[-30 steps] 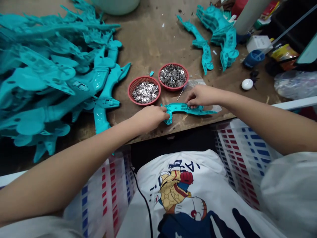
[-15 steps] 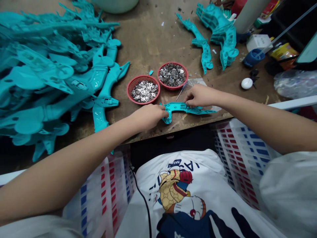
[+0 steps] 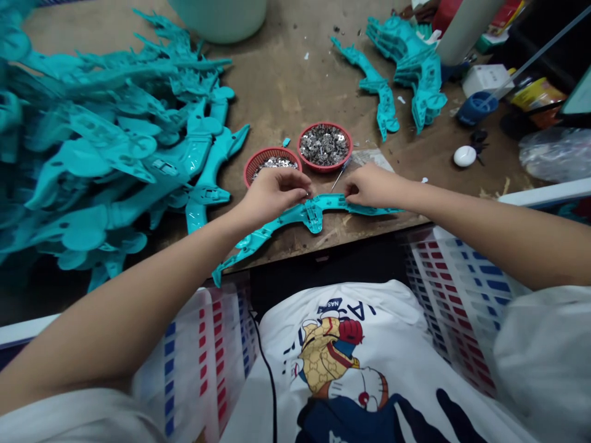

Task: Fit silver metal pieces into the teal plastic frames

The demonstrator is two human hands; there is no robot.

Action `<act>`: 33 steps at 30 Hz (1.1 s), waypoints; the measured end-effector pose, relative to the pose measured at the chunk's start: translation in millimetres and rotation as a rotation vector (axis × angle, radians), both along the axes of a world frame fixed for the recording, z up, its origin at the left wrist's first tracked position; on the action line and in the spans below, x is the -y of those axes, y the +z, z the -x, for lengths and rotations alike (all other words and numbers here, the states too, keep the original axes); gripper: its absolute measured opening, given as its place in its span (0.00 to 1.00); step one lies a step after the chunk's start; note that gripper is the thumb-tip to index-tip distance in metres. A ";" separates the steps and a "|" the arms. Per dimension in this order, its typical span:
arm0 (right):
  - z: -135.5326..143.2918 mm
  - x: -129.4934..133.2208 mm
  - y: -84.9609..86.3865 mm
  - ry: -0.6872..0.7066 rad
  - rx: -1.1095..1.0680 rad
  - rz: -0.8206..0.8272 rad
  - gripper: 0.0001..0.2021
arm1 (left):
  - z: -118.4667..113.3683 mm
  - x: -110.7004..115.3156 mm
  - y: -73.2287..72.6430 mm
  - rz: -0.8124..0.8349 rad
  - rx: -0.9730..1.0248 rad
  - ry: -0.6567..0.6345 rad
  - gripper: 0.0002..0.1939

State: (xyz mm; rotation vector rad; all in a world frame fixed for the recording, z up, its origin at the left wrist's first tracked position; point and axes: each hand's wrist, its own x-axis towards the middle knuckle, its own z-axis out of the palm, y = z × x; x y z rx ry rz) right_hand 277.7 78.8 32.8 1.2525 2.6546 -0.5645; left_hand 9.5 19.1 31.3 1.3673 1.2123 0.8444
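Observation:
A long, curved teal plastic part [image 3: 313, 216] lies along the table's front edge, its hollow, ribbed side facing up. My right hand [image 3: 375, 186] is closed at the part's right half, fingertips bent down onto it. Above the middle of the part is my left hand [image 3: 276, 192], thumb and fingers pinched together; a tiny glint shows at the tips, too small to name. Behind that hand stands a red basket [image 3: 249, 167] of small shiny metal plates, partly hidden. A second red basket [image 3: 324, 147] holds darker small metal pieces. A thin metal rod [image 3: 339, 177] leans by it.
A large heap of teal parts [image 3: 115, 147] fills the left side. More teal parts [image 3: 415, 74] lie at the back right. Nearby are a blue cup [image 3: 478, 107], a white round object [image 3: 464, 156] and a plastic bag [image 3: 551, 157]. A pale tub [image 3: 221, 18] stands behind.
My left hand has lifted off the teal part and moved up and slightly left, uncovering its middle and left arm. My right hand stays at the part. The view has shifted slightly.

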 end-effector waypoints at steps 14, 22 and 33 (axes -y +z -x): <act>1.8 12.0 -7.4 0.273 -0.810 -0.159 0.10 | -16.6 15.5 3.8 0.175 0.293 0.090 0.28; 1.3 14.2 -14.3 0.417 -0.730 -0.297 0.13 | -27.9 24.4 3.3 0.326 0.371 0.213 0.23; 1.2 13.4 -13.1 0.381 -0.750 -0.216 0.13 | -30.5 25.7 7.5 0.305 0.326 0.236 0.18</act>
